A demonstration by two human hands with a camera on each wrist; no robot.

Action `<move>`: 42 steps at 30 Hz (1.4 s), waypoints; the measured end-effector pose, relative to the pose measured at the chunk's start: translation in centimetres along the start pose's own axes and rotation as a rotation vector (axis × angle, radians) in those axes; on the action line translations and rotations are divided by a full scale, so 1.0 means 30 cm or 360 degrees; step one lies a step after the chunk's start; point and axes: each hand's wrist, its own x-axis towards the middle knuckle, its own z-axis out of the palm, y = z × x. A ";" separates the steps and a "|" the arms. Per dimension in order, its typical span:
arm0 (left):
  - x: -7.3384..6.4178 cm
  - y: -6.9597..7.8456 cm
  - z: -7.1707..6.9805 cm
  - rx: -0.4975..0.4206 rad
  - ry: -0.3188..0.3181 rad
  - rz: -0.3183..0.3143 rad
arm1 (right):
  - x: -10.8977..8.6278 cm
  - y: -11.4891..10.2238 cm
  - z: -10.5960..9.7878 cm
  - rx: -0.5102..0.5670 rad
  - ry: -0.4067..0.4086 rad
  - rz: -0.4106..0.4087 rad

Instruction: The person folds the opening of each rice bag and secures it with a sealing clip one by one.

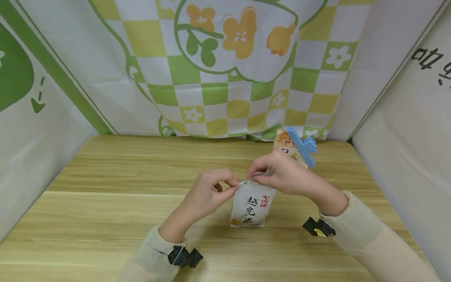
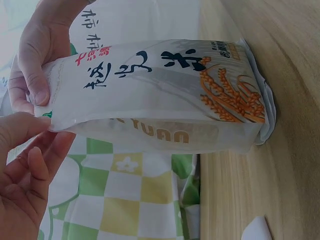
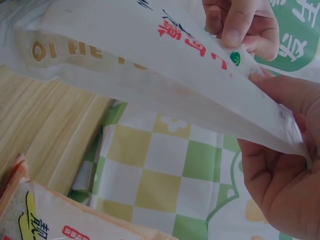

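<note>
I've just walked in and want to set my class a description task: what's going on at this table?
A person's left hand and right hand pinch the top edge of a white rice bag standing on the wooden table. Behind the right hand is an orange-and-white bag with a blue clip across its top. Whether the white bag is open can't be told.

From above and set well back, the head camera looks forward and down over the bag (image 1: pixel 251 205), the table (image 1: pixel 116 219) and the checked cloth (image 1: pixel 204 94). The wrist views sit close in and turned sideways — the left facing the bag from its left, the right from its right — and both share its front, with the cloth behind.
</note>
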 end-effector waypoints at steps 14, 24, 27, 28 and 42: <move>0.044 -0.044 -0.017 -0.0374 -0.0301 -0.0445 | -0.011 -0.006 0.009 -0.0031 0.0049 -0.0068; 0.075 -0.030 -0.003 -0.0371 -0.0365 -0.0546 | -0.019 -0.009 -0.001 -0.0017 0.0031 -0.0005; 0.077 -0.025 -0.002 -0.0377 -0.0339 -0.0570 | -0.023 -0.006 -0.014 -0.0002 0.0005 0.0070; 0.077 -0.024 -0.002 -0.0381 -0.0331 -0.0576 | -0.024 -0.004 -0.017 0.0000 -0.0002 0.0089; 0.072 -0.028 0.000 -0.0391 -0.0319 -0.0551 | -0.031 0.001 -0.036 -0.0026 0.0021 -0.0013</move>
